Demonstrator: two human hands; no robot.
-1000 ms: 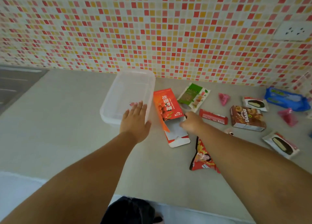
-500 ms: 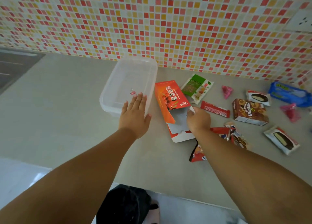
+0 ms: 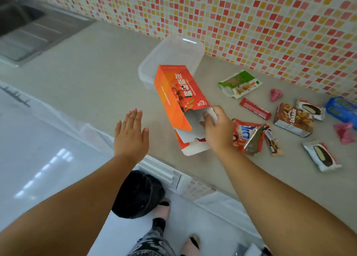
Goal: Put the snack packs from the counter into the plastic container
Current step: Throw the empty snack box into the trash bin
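My right hand (image 3: 217,129) grips the open end of an orange carton (image 3: 178,93) and holds it tilted up off the counter, its far end over the near corner of the clear plastic container (image 3: 185,46). My left hand (image 3: 131,135) hovers open to the left of the carton, fingers straight, touching nothing. Several snack packs lie on the counter to the right: a green pack (image 3: 239,84), a red bar (image 3: 255,109), a brown box (image 3: 293,119), a red bag (image 3: 243,134), a white chocolate-pie pack (image 3: 321,156).
A steel sink (image 3: 25,31) sits at the far left. A mosaic tile wall (image 3: 251,20) backs the counter (image 3: 92,78). A blue pack (image 3: 342,108) and pink wrapped sweets (image 3: 276,94) lie at the right. The counter's front edge runs below my hands, with the floor and my feet beneath.
My right hand has lifted the orange carton off the counter and tilted it toward the container. My left hand has come off the container and drawn back. The view has swung left and down.
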